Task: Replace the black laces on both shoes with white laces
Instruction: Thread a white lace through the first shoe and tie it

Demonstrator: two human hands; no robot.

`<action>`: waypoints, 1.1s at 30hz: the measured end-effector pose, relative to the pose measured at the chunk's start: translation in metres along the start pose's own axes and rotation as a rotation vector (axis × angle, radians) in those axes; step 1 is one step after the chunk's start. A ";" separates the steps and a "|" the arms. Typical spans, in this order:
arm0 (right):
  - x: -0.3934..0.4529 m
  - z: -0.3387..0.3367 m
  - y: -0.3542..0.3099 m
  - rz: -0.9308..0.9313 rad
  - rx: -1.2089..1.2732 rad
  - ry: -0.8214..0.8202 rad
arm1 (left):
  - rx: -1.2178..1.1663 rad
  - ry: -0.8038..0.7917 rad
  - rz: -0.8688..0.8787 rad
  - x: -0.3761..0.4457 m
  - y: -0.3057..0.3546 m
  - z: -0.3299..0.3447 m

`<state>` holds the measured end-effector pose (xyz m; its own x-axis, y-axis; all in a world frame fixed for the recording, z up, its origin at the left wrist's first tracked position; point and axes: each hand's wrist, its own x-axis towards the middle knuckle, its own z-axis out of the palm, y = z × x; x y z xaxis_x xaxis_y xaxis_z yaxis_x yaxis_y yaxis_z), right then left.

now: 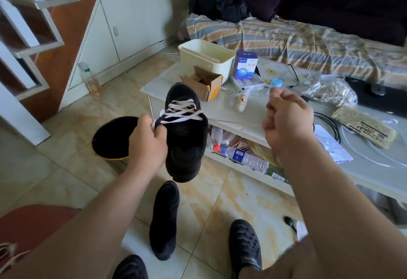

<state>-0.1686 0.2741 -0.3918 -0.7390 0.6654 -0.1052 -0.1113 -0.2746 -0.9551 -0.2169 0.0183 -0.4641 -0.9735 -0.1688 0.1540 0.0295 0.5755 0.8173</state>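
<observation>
My left hand (147, 140) pinches the white lace (180, 113) at the raised shoe (186, 133). My right hand (286, 122) is blurred and curled; whether it holds anything I cannot tell. I'd pull both ends evenly.

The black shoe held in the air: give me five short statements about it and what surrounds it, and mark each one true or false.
1. The black shoe held up has white laces threaded across it. True.
2. The left hand grips the shoe at the lace end. True.
3. The right hand holds the shoe by its sole. False: it is apart from the shoe, raised to the right, fingers curled.
4. The second black shoe stands on the white low table. False: it lies on the tiled floor, below the held shoe.
5. The cream plastic tub sits on the floor. False: it stands on the table, behind a small cardboard box.
</observation>
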 end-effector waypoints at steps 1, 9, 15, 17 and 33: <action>0.000 0.001 0.002 -0.098 -0.209 0.006 | -0.002 0.011 0.017 0.000 0.000 -0.001; -0.036 0.024 0.046 -0.228 -1.291 -0.564 | -0.097 -0.050 0.150 -0.017 0.016 0.007; -0.023 0.017 0.042 -0.244 -1.176 -0.426 | -0.179 -0.161 0.178 -0.010 0.016 -0.002; -0.019 0.010 0.041 -0.272 -1.200 -0.411 | -0.491 -0.133 -0.008 0.001 0.017 -0.005; -0.034 0.009 0.057 -0.354 -1.052 -0.344 | -0.390 -0.521 -0.308 -0.006 0.037 0.015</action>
<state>-0.1559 0.2292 -0.4404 -0.9364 0.3217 0.1400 0.1401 0.7087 -0.6914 -0.2134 0.0521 -0.4431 -0.9294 0.1818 -0.3212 -0.2801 0.2193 0.9346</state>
